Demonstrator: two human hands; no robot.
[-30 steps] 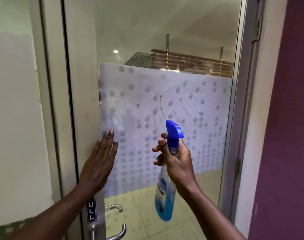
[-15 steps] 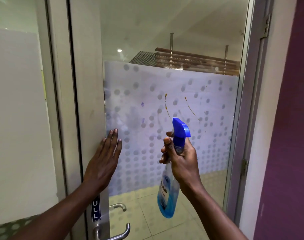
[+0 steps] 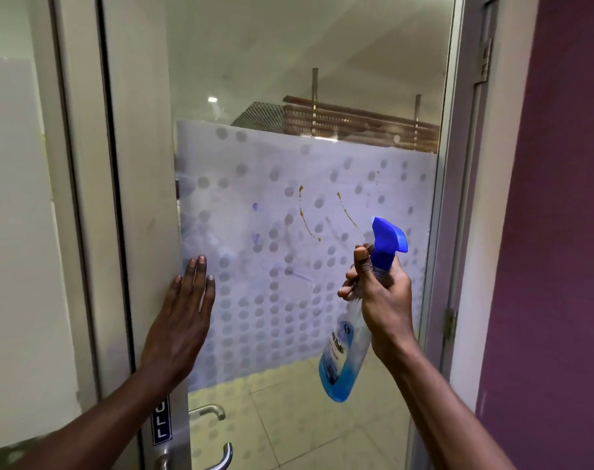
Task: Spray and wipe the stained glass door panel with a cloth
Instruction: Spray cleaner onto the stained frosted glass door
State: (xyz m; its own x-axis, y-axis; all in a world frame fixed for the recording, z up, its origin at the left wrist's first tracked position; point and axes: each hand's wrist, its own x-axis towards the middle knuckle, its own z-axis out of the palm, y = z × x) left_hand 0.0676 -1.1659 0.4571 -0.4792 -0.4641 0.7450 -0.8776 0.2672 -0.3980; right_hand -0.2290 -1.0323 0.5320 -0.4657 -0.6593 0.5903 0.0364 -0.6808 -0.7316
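The glass door panel fills the middle of the view, with a frosted dotted band across it. Brown drip stains and small purple marks sit on the band. My right hand grips a spray bottle of blue liquid by the neck, its blue nozzle held close to the glass below the brown stains. My left hand lies flat, fingers together, on the door's left edge where frame meets glass. No cloth is in view.
The pale door frame carries a PULL label and a metal lever handle at the bottom. A purple wall stands close on the right, with a hinge beside it. A white wall panel is on the left.
My right hand has carried the spray bottle to the right and tilted it, the nozzle still facing the stains. My left hand stays pressed on the door edge.
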